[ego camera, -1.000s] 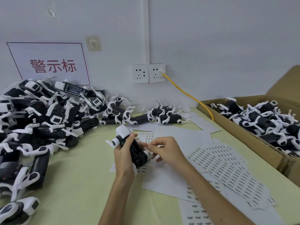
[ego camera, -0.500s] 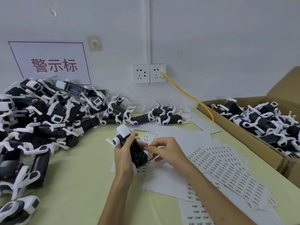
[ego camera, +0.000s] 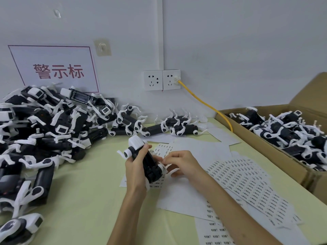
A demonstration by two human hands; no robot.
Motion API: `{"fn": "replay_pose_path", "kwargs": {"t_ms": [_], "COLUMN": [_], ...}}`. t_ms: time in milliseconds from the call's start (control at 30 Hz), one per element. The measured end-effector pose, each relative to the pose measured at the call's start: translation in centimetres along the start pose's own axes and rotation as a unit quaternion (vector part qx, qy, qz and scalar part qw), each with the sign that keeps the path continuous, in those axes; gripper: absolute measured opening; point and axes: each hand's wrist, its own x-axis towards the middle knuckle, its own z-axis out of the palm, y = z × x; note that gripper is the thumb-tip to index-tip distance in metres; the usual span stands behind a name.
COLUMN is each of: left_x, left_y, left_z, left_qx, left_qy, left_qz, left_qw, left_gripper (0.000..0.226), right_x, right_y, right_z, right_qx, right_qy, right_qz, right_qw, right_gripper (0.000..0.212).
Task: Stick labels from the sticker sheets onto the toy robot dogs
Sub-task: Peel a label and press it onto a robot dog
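My left hand (ego camera: 135,166) grips a black and white toy robot dog (ego camera: 146,160) above the table, its white head pointing up and away from me. My right hand (ego camera: 182,161) is at the dog's near right side, thumb and forefinger pinched together against its body; whether a label sits between them is too small to tell. Sticker sheets (ego camera: 247,181) covered with rows of small printed labels lie fanned out on the table to the right of my hands. More label sheets (ego camera: 215,234) lie near the front edge.
A big heap of toy dogs (ego camera: 44,131) fills the left of the yellow-green table (ego camera: 85,191). A few more dogs (ego camera: 177,126) lie by the wall. An open cardboard box (ego camera: 276,151) of dogs stands at the right. A yellow cable (ego camera: 205,103) runs from the wall socket.
Both hands stay at the toy dog. My right hand's fingers have shifted slightly along the dog's near side; the dog is held almost as before.
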Motion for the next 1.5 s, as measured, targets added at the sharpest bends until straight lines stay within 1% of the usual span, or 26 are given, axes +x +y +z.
{"fn": "replay_pose_path", "kwargs": {"t_ms": [367, 500, 667, 867, 933, 1033, 1133, 1233, 1300, 1433, 1500], "left_x": [0.2, 0.2, 0.4, 0.4, 0.4, 0.3, 0.4, 0.5, 0.3, -0.1, -0.2], "left_y": [-0.1, -0.1, -0.2, -0.2, -0.1, 0.1, 0.2, 0.0, -0.1, 0.5, 0.8], "left_z": [-0.2, -0.2, -0.5, -0.5, -0.4, -0.4, -0.4, -0.5, -0.7, -1.0, -1.1], "left_qx": [-0.009, -0.017, -0.019, -0.026, -0.025, -0.021, -0.003, 0.031, 0.061, 0.062, 0.050], "left_qy": [-0.010, -0.017, -0.016, -0.002, 0.004, 0.016, 0.050, 0.111, 0.159, 0.248, 0.262], "left_qz": [-0.007, -0.015, -0.019, -0.022, -0.019, -0.020, -0.018, 0.017, 0.052, 0.140, 0.190], "left_qw": [1.000, 1.000, 1.000, 0.999, 0.999, 0.999, 0.999, 0.993, 0.984, 0.957, 0.945], "left_gripper": [0.021, 0.023, 0.023, 0.021, 0.019, 0.016, 0.020, 0.013, 0.027, 0.030, 0.035], "right_x": [0.0, -0.1, -0.1, 0.0, 0.3, 0.7, 1.1, 1.2, 1.2, 1.1, 1.1], "right_y": [0.1, 0.0, 0.1, 0.5, 0.8, 1.0, 1.1, 1.1, 1.1, 1.3, 1.3], "right_z": [-0.2, -0.2, -0.1, 0.5, 0.7, 0.9, 0.7, 0.0, -0.4, -0.3, -0.1], "right_qx": [0.041, 0.052, 0.056, 0.027, 0.014, 0.008, 0.033, 0.058, 0.073, 0.096, 0.094], "right_qy": [-0.020, -0.022, -0.029, -0.055, -0.048, -0.009, 0.055, 0.101, 0.108, 0.092, 0.082], "right_qz": [0.016, 0.017, 0.016, -0.016, -0.020, -0.005, -0.009, -0.042, -0.058, -0.071, -0.079], "right_qw": [0.999, 0.998, 0.998, 0.998, 0.999, 1.000, 0.998, 0.992, 0.990, 0.988, 0.989], "right_gripper": [0.023, 0.020, 0.011, 0.018, 0.020, 0.022, 0.020, 0.017, 0.014, 0.011, 0.010]}}
